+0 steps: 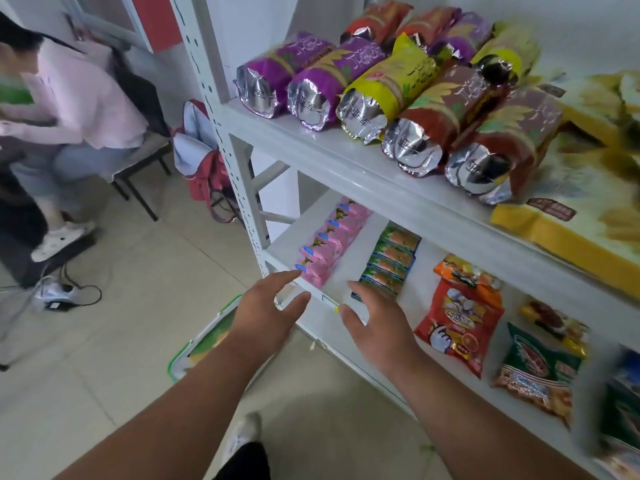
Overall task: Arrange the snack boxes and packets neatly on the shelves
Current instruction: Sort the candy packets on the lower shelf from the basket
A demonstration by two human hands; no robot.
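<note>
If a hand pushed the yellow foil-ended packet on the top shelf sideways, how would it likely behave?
The yellow packet looks cylindrical and lies on its side, so it would probably roll rather than slide. Its crinkled foil end suggests a soft, crushable wrapper. Purple packets pressed alongside would likely stop it.

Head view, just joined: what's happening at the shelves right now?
A person is reaching both hands toward the lower shelf, holding nothing. The left hand is open near the row of pink packets; the right hand is open in front of the row of green packets. Foil-ended snack rolls lie in rows on the upper shelf. Loose red and green bags lie further right on the lower shelf.
</note>
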